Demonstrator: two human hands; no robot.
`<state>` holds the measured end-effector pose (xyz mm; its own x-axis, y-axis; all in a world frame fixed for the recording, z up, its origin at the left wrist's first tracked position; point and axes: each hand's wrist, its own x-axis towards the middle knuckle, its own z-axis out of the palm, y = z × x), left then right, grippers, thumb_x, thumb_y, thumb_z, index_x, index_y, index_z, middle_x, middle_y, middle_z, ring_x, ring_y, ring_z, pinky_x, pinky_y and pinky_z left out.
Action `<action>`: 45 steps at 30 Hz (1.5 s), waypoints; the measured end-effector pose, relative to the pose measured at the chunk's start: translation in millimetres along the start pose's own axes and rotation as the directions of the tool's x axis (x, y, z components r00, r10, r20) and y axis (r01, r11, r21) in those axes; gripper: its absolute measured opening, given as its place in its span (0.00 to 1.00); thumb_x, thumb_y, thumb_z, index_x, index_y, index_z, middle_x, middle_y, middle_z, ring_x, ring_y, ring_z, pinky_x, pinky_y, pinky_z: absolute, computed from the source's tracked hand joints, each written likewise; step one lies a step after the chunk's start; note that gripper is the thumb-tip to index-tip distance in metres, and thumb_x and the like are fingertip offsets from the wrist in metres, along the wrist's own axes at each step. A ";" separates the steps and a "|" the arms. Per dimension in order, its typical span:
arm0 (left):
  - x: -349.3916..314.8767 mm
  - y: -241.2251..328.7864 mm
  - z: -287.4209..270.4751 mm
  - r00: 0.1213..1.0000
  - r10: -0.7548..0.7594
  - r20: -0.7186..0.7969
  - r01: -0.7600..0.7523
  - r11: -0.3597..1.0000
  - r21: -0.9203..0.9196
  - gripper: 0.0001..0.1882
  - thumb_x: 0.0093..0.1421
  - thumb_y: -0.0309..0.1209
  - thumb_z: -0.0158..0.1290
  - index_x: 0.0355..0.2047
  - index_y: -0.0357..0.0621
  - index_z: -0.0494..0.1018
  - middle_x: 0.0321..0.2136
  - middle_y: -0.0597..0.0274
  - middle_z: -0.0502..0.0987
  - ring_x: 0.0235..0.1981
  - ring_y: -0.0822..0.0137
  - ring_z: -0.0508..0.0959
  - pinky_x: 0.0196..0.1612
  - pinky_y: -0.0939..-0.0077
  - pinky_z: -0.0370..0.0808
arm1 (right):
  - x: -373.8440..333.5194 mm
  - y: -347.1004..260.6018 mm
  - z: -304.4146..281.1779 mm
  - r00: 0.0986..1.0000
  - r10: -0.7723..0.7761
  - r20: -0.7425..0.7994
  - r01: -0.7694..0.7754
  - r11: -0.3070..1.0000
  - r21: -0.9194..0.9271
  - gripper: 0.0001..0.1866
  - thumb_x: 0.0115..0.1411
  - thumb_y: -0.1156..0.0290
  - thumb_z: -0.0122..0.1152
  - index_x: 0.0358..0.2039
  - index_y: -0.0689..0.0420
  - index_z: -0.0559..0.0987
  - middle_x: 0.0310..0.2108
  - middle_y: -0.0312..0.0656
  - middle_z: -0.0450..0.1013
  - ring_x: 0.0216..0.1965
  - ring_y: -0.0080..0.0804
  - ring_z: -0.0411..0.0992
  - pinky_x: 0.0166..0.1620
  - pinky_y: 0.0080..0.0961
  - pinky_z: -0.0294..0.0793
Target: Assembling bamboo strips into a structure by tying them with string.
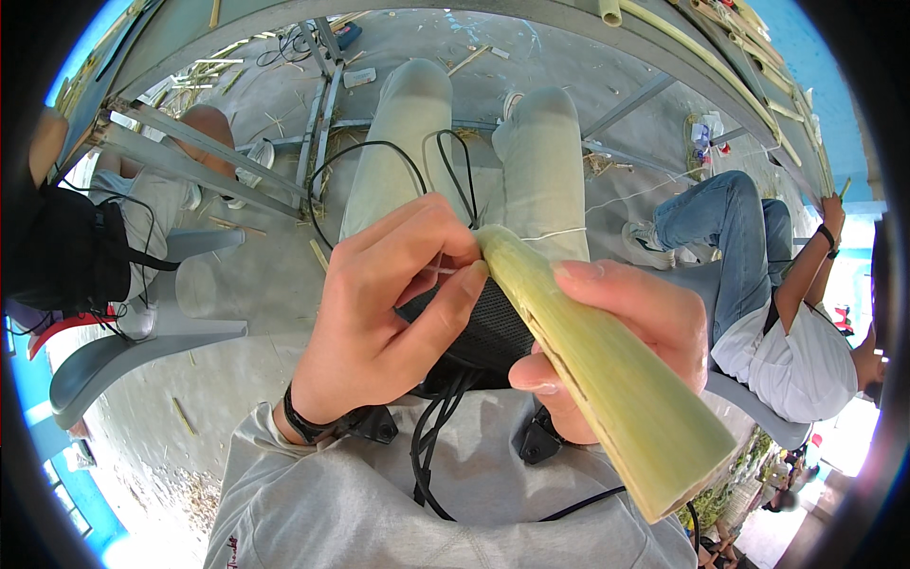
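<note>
A tapered, pale yellow-green plant stalk (616,370) lies slantwise over my lap, its narrow end pointing away and its wide cut end towards me at the right. A dark split runs along its left side. My right hand (635,327) is closed around the stalk's middle, thumb on top and fingers underneath. My left hand (393,308) is closed in a pinch at the narrow end. A thin white string (559,233) shows to the right of that end, and a bit of it shows between my left fingers. The left fingertips partly hide the narrow end.
A metal-framed table (531,21) stands ahead, with long stalks (682,38) at its right. Black cables (365,147) loop over my lap. Seated people are on both sides: a jeans leg (711,232) at right, a grey chair (142,356) at left. Scraps litter the floor.
</note>
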<state>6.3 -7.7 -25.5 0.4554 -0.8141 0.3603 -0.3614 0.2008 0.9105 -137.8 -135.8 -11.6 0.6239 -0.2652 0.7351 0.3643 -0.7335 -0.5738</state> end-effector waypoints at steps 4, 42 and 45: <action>0.4 0.1 -0.6 1.000 0.012 0.006 -0.012 1.000 0.016 0.04 0.58 0.17 0.54 0.33 0.34 0.71 0.26 0.61 0.67 0.24 0.69 0.67 0.24 0.77 0.60 | 1.0 -0.1 -1.0 1.000 0.026 0.017 -0.027 0.998 0.048 0.27 0.53 0.66 0.76 0.45 0.73 0.76 0.44 0.56 0.73 0.24 0.27 0.74 0.30 0.20 0.74; -4.7 8.8 8.9 0.995 0.096 -0.019 -0.071 0.844 0.531 0.15 0.43 0.33 0.65 0.26 0.44 0.70 0.21 0.64 0.67 0.17 0.61 0.67 0.20 0.68 0.64 | 12.4 9.4 22.1 0.997 -0.017 -0.070 0.038 0.952 0.303 0.24 0.48 0.75 0.74 0.46 0.69 0.78 0.17 0.33 0.70 0.14 0.13 0.61 0.16 0.13 0.52; 0.6 4.6 1.1 0.929 0.369 0.019 -0.315 0.766 0.560 0.12 0.44 0.29 0.66 0.27 0.41 0.75 0.21 0.65 0.68 0.17 0.66 0.65 0.20 0.72 0.62 | 17.6 29.3 6.0 0.998 -0.034 -0.048 0.040 0.988 0.149 0.31 0.44 0.68 0.73 0.49 0.68 0.78 0.27 0.40 0.73 0.24 0.22 0.66 0.25 0.18 0.61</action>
<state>4.1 -7.9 -21.4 0.2748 -0.6927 0.6669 -0.8760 0.1056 0.4707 -112.0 -158.2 -17.7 0.5777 -0.2698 0.7704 0.4884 -0.6419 -0.5911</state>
